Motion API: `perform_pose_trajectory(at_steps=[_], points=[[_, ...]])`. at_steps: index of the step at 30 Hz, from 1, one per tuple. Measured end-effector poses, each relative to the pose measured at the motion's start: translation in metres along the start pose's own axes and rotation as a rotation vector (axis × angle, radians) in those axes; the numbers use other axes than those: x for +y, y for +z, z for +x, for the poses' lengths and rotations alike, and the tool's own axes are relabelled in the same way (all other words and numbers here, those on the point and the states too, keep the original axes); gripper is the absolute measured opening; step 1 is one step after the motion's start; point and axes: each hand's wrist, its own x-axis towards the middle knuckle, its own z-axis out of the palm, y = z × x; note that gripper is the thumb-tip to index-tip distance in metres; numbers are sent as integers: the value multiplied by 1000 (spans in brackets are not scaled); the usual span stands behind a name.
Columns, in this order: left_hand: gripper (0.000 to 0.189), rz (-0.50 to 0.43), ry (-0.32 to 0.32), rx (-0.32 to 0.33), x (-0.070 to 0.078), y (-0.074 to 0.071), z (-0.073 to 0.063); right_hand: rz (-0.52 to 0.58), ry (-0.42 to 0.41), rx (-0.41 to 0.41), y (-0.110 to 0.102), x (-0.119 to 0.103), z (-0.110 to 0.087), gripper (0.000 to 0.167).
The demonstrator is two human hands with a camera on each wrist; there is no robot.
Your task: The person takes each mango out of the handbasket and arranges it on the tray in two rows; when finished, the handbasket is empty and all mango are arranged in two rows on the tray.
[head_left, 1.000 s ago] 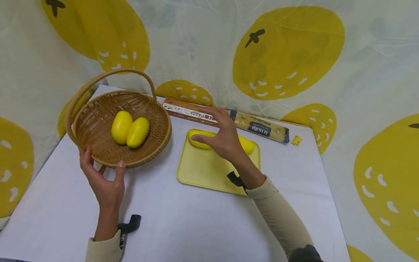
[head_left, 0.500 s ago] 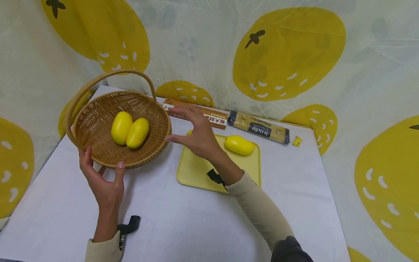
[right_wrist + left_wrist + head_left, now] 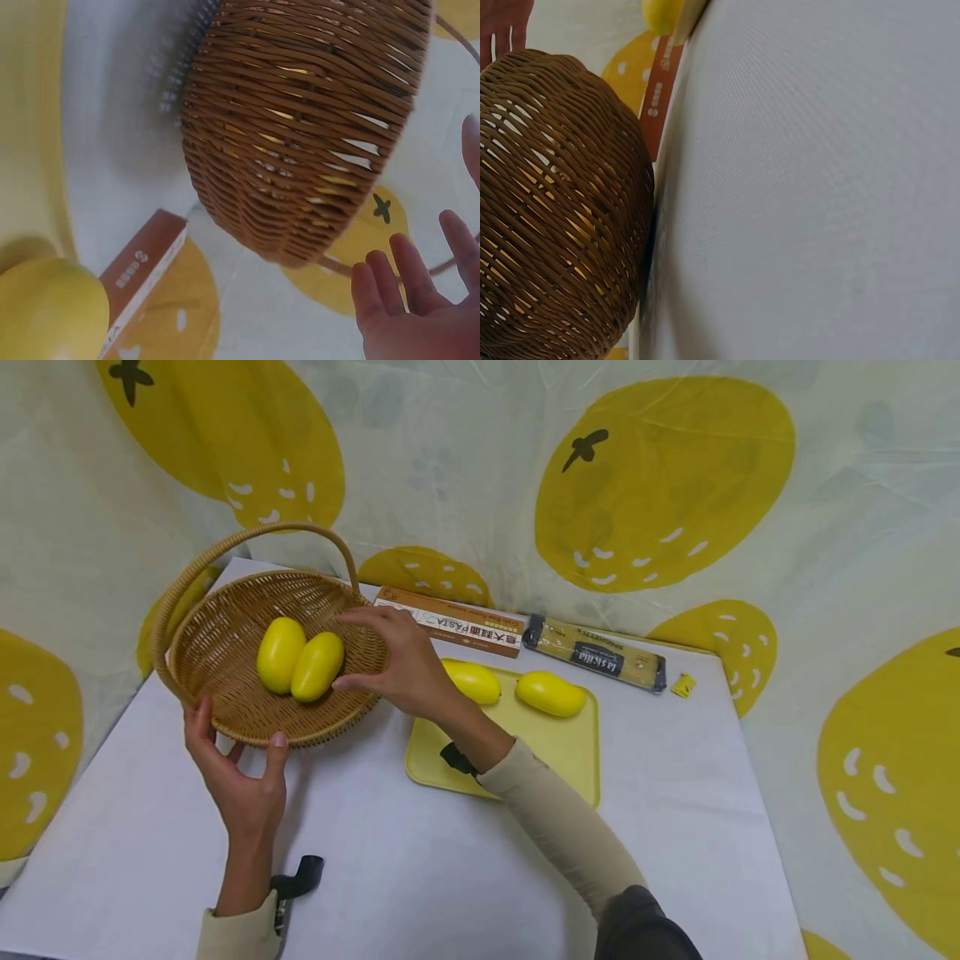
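Observation:
A wicker basket [image 3: 217, 647] with a tall handle is tilted at the left, its underside showing in the left wrist view. My left hand [image 3: 243, 785] grips its near rim, thumb and fingers on the edge. Inside, two yellow mangoes lie side by side, a left mango [image 3: 281, 653] and a right mango [image 3: 318, 668]. Over the basket's right rim reaches my right hand [image 3: 408, 664], thumb and fingers spread apart with nothing between them, thumb tip close to the right mango. In the right wrist view the same fingers [image 3: 416, 277] appear beyond the wicker wall.
On a yellow tray [image 3: 555, 760] lie two more mangoes, one [image 3: 476, 682] partly behind my right hand and another [image 3: 551, 693] beside it. Behind stand a brown pasta box [image 3: 457, 625] and a spaghetti pack [image 3: 596, 653]. A small yellow packet [image 3: 683, 685] lies at the right.
My right hand has moved left from above the tray to over the basket, uncovering the tray's mangoes and the pasta box. My left hand and the basket have stayed put.

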Motion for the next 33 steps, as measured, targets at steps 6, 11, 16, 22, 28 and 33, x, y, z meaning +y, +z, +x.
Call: perform_pose_trajectory(at_steps=[6, 11, 16, 22, 28, 33], points=[[86, -16, 6, -7, 20, 1, -2, -63, 11, -70, 16, 1, 15, 75], [87, -15, 1, -4, 14, 0, -1, -139, 46, -159, 26, 0, 28, 71], [87, -18, 1, 2, 11, 0, -1, -234, 43, -260, 34, 0, 40, 67], [88, -10, -1, 7, -5, 0, 0, -297, 30, -402, 38, 1, 56, 65], [88, -12, -2, 8, -2, 0, 0, -331, 41, -509, 42, 6, 70, 62], [87, -10, -5, 10, 8, 0, -2, -366, 33, -564, 49, 9, 80, 60]])
